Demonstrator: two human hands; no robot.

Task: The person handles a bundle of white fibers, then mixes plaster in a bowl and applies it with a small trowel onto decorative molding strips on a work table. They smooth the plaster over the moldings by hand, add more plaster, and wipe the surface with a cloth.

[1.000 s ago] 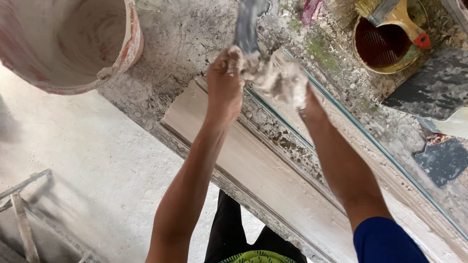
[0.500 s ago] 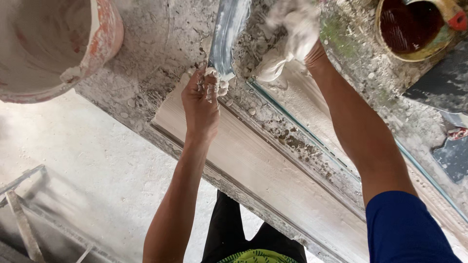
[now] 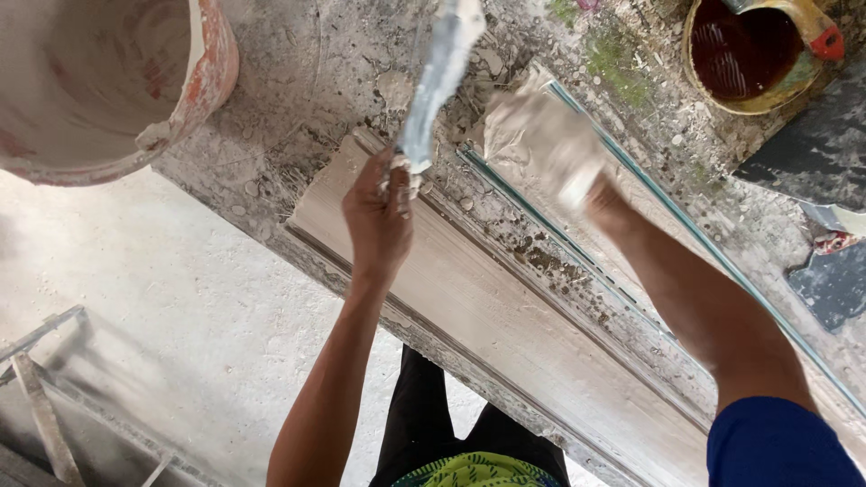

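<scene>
Left hand [image 3: 379,221] mid-frame, grip closed on trowel [image 3: 437,77] | right hand [image 3: 577,176] clutching pale rag [image 3: 532,135] on glass strip [image 3: 722,261] | plaster-caked bucket [image 3: 117,86] upper left | tin of dark red liquid [image 3: 753,54] upper right | long tile [image 3: 505,334] on ledge

No packages, labels, signs or screens appear anywhere in view; every visible surface is bare and unmarked.

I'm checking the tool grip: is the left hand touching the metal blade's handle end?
Touching. The head view shows the left hand closed around the lower end of the plaster-smeared blade, fingers wrapped on it with no gap.
</scene>
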